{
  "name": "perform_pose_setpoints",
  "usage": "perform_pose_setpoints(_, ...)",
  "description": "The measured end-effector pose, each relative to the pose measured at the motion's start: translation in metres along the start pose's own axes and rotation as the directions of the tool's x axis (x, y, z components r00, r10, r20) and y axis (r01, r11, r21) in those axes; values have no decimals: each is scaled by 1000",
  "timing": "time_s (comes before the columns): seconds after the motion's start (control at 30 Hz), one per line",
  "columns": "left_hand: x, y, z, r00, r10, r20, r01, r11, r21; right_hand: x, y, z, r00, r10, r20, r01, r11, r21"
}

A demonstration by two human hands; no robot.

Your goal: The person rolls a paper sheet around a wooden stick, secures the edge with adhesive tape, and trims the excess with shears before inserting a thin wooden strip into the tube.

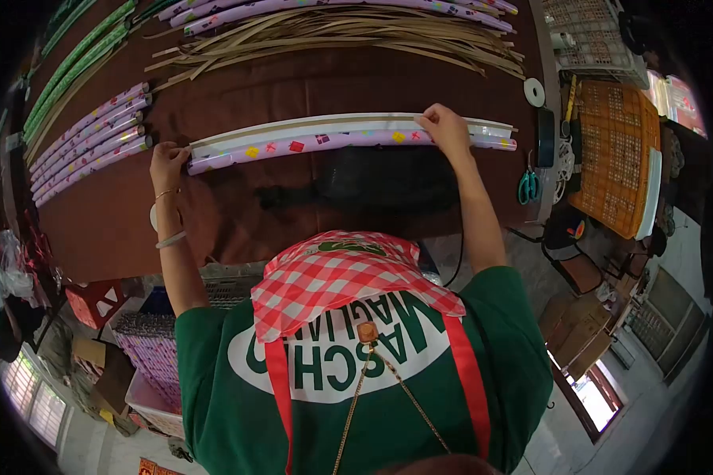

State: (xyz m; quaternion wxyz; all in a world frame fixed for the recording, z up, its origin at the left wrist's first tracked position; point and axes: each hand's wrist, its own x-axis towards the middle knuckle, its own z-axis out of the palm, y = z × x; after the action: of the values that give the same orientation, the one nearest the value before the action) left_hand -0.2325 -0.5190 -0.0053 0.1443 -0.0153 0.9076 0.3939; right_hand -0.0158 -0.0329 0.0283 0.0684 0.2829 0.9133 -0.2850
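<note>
A partly rolled sheet of lilac wrapping paper [309, 143] with bright gift prints lies across the table in front of me, its white underside showing along the far edge. Along that white edge runs a thin tan strip [325, 124]. At the left end, my left hand [169, 165] is closed, its fingertips pinching the strip's end. Near the other end my right hand [445, 131] pinches the strip against the white paper, thumb and forefinger together. Just below the roll, a dark flat object [388, 178] rests on the brown cloth.
Several finished lilac rolls [95, 146] lie at left, near green rolls [79, 59]. A bundle of tan strips [341, 43] stretches along the far side. Blue-handled scissors [528, 186] and a white tape roll [534, 93] sit by the right edge. An orange crate [618, 150] stands beyond.
</note>
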Motion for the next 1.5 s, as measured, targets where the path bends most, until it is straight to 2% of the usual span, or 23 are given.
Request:
perform_pose_setpoints(0.03, 2, -2, 1, 1000, -1, -4, 2, 1000, 19, 1, -3, 9, 997, -78, -22, 77, 997, -20)
perform_pose_setpoints(0.17, 5, -7, 1, 1000, -1, 3, 1, 1000, 26, 4, -15, 25, 995, -96, -9, 95, 994, -44)
perform_pose_setpoints(0.23, 4, -7, 1, 1000, 18, -4, -18, 999, 32, 4, -19, 26, 995, -97, -17, 94, 987, -128)
perform_pose_setpoints(0.4, -1, 4, 0, 1000, 2, -7, -1, 995, 97, 5, -17, 28, 995, -94, -33, 89, 988, -126)
perform_pose_setpoints(0.47, 1, 1, 2, 1000, 7, 3, -7, 1000, 8, 7, -15, 30, 995, -92, -33, 88, 990, -114)
perform_pose_setpoints(0.6, -3, 2, 0, 1000, 13, 24, -13, 1000, 7, 8, -16, 29, 999, -35, 16, 35, 998, -60)
perform_pose_setpoints(0.67, 1, -15, 1, 999, 45, 0, -45, 991, -126, 7, -16, 30, 1000, -11, 26, 12, 998, -55)
perform_pose_setpoints(0.73, -2, -18, 1, 998, 62, 3, -61, 993, -101, 5, -16, 31, 996, -85, -23, 82, 992, -94)
perform_pose_setpoints(0.87, -10, -7, 6, 995, 95, -31, -96, 995, -30, 2, -19, 31, 991, -117, -61, 111, 989, -102)
perform_pose_setpoints(0.9, 3, -36, 12, 995, 102, -18, -103, 973, -204, 2, -19, 32, 990, -125, -70, 118, 988, -99)
perform_pose_setpoints(0.93, 3, -30, 9, 994, 107, -20, -109, 975, -196, 1, -19, 32, 988, -132, -80, 125, 988, -94)
perform_pose_setpoints(1.0, -2, -11, 6, 1000, -18, -20, 18, 1000, 8, 0, -15, 34, 981, -159, -114, 148, 984, -100)
perform_pose_setpoints(1.03, 0, -15, 6, 999, -25, -25, 25, 1000, -2, 0, -14, 35, 972, -187, -144, 171, 979, -115)
perform_pose_setpoints(1.13, 3, -12, 0, 999, -36, 12, 37, 996, -84, -8, -16, 31, 970, -129, -208, 141, 989, 45)
perform_pose_setpoints(1.17, 4, -13, -2, 999, -24, 21, 25, 998, -56, -9, -15, 28, 980, -67, -187, 99, 981, 169)
perform_pose_setpoints(1.2, 8, -12, -2, 1000, -9, 30, 10, 999, -31, -12, -13, 27, 977, -54, -208, 99, 972, 214)
perform_pose_setpoints(1.23, 4, 5, -2, 996, -84, 31, 83, 996, 34, -12, -11, 25, 972, -40, -230, 101, 961, 256)
perform_pose_setpoints(1.27, 8, -2, -2, 994, -99, 41, 99, 995, -1, -10, -5, 27, 967, -78, -242, 122, 977, 174)
perform_pose_setpoints(1.4, 17, -24, 1, 993, -106, 50, 109, 992, -57, -9, -2, 24, 973, -53, -224, 102, 971, 215)
perform_pose_setpoints(1.43, 12, -11, 0, 995, -91, 49, 91, 996, 4, -9, -2, 23, 968, -43, -247, 99, 971, 216)
perform_pose_setpoints(1.5, 21, -34, 3, 997, -46, 55, 47, 999, -23, -8, -1, 22, 984, 138, -113, -74, 894, 443)
